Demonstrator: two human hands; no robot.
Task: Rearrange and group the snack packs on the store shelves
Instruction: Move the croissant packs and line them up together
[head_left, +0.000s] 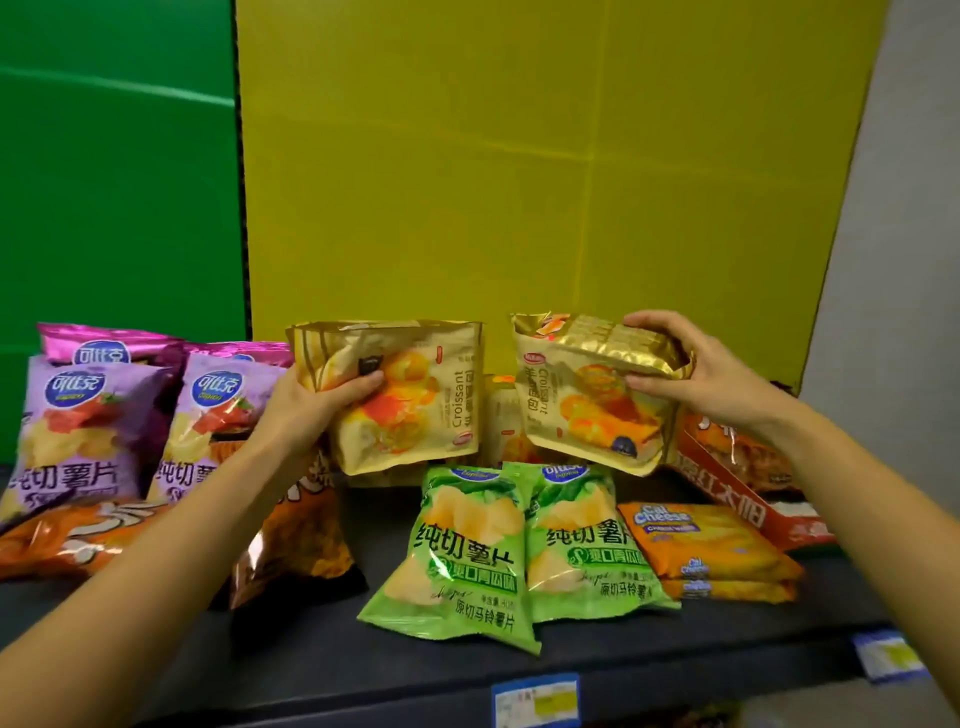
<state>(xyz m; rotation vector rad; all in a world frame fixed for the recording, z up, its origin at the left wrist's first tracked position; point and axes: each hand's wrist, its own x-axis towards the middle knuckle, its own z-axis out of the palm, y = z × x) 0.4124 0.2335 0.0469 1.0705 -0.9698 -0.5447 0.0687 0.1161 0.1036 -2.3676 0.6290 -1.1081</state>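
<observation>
My left hand (317, 410) grips a gold croissant pack (415, 400) by its left edge, held upright above the dark shelf (311, 639). My right hand (696, 369) grips a second gold croissant pack (582, 400) at its top right corner, tilted, a little to the right of the first. Another gold pack (501, 421) stands behind and between them, mostly hidden. Two green chip bags (467, 551) lie side by side on the shelf below the held packs.
Purple chip bags (78, 431) stand at the left, with orange bags (301, 540) lying in front of them. Stacked orange cheese wafer packs (711, 545) and a red-orange pack (737, 478) sit at the right. Price labels (535, 701) hang on the shelf's front edge. Green and yellow panels back the shelf.
</observation>
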